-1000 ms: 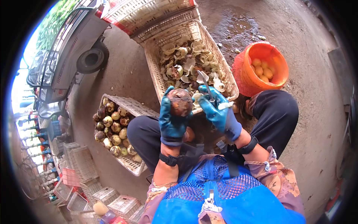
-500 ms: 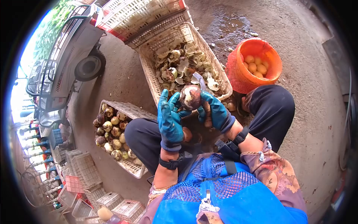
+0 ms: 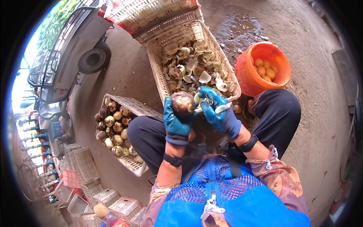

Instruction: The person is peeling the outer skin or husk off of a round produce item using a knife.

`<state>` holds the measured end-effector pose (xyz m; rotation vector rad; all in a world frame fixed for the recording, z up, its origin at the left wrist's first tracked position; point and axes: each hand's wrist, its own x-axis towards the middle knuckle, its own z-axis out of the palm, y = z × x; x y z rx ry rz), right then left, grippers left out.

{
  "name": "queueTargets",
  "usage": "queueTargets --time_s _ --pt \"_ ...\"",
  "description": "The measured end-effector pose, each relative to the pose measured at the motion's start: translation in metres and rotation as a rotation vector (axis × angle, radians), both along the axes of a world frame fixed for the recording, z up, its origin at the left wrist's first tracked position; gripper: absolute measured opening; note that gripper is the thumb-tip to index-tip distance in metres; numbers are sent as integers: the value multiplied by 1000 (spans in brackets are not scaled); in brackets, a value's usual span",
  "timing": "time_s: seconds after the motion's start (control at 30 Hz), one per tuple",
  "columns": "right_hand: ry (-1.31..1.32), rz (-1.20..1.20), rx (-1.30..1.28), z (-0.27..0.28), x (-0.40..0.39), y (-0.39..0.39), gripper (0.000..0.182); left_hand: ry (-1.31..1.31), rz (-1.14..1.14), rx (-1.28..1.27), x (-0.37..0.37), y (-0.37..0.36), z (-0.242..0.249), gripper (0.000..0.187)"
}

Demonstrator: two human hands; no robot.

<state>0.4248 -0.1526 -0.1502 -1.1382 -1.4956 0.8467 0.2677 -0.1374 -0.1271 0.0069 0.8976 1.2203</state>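
Observation:
In its blue glove, my left hand (image 3: 176, 128) is wrapped around a large round fruit (image 3: 183, 103) with brown, blotchy skin and a paler patch. Close beside it on the right, my gloved right hand (image 3: 220, 112) has its fingers closed round a small knife (image 3: 194, 81), whose narrow blade points up and away over the crate. A pale strip of peel (image 3: 223, 108) lies against that glove. Beyond both hands is a plastic crate (image 3: 155, 70) holding a heap of pale peelings (image 3: 189, 62).
Left of my knee, a tilted crate (image 3: 140, 107) holds several blotchy round fruits (image 3: 114, 125). An orange bucket (image 3: 284, 72) with yellow fruits (image 3: 266, 69) stands at right, red mesh around it. Stacked crates (image 3: 151, 13) stand behind; a parked vehicle (image 3: 64, 56) is at far left.
My right hand has drawn off the fruit and turned, and a strip of peel now shows on its glove. The left hand still holds the fruit, now lower and farther left.

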Motion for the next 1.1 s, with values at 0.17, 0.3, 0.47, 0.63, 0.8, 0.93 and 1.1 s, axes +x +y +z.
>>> queueTargets --time_s 0.17,0.3,0.47,0.63,0.8,0.93,1.1 --pt "-456 103 11 9 1 -10 21 55 39 -4 -16 9 -16 59" --pt "-543 100 27 -14 -7 -9 17 68 26 -21 -9 5 -11 61" --pt "-522 79 60 -27 -13 -12 16 123 23 -3 -12 10 -20 60" --pt "-514 151 43 -18 -9 -10 17 116 34 23 -13 13 -30 59" --pt "-551 207 54 -8 -6 -7 20 125 8 -3 -12 12 -26 58" --pt "-582 198 -7 -22 -11 -8 26 138 -5 22 -14 12 -28 57" --pt "-650 163 -116 -17 -16 -12 28 127 8 101 -18 12 -50 49"
